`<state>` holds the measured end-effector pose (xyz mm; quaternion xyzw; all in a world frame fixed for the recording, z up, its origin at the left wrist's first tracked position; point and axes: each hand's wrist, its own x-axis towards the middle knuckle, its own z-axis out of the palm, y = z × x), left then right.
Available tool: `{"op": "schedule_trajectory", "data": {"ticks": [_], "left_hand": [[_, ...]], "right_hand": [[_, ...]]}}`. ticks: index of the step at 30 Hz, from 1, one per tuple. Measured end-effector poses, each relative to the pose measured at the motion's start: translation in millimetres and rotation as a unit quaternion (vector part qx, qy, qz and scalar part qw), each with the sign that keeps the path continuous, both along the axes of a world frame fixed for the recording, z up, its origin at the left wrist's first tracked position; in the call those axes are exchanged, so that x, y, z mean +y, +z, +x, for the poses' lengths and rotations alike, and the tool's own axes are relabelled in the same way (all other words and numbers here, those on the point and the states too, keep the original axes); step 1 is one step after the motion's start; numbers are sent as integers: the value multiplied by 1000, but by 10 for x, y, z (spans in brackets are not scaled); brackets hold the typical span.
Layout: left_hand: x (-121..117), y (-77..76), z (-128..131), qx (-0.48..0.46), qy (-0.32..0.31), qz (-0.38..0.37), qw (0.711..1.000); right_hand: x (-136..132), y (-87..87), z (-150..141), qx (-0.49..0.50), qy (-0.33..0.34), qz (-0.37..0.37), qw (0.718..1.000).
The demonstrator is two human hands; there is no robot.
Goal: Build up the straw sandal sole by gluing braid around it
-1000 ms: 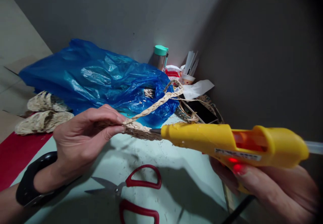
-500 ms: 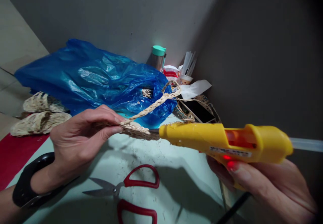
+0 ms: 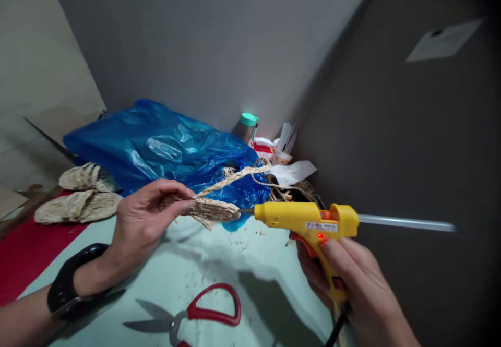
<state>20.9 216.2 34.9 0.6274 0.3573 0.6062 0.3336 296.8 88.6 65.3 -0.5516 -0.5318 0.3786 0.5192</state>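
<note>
Between the thumb and fingers of my left hand is a flat piece of coiled braided straw, seen edge-on. A loose straw braid runs from it up and to the right. My right hand grips a yellow hot glue gun by its handle. The gun's metal nozzle is at the right tip of the straw piece; whether it touches, I cannot tell. A clear glue stick sticks out of the gun's back, and a red light shows on its side.
Red-handled scissors lie spread on the pale green tabletop. A blue plastic bag covers the back. Two straw slippers lie at left near a red sheet. A green-lidded bottle and a cup of sticks stand by the wall.
The view has tilted up, so the table things sit lower. The glue gun appears smaller and turned more side-on, its handle and glue stick now showing. Its nozzle stays by the straw piece's tip.
</note>
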Motion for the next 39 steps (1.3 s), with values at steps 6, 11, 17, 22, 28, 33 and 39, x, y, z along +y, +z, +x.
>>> {"op": "schedule_trajectory", "data": {"ticks": [6, 11, 17, 22, 28, 33, 39], "left_hand": [[158, 16, -5, -89, -3, -70, 994], [109, 97, 1, -126, -14, -76, 989], [-136, 175, 51, -118, -49, -54, 990], [-265, 165, 74, -87, -67, -47, 993], [-343, 129, 79, -46, -89, -54, 993], [-384, 150, 85, 27, -84, -1, 996], [-362, 131, 113, 49, -96, 23, 994]], "right_hand": [[190, -56, -130, 245, 94, -136, 955], [141, -414, -157, 163, 108, -191, 962], [42, -667, -139, -58, 87, -225, 969], [-63, -439, -55, -300, -33, -107, 947], [105, -17, -113, -378, -72, 104, 917], [408, 253, -217, -462, 6, 343, 818], [563, 320, -207, -450, 186, 293, 823]]}}
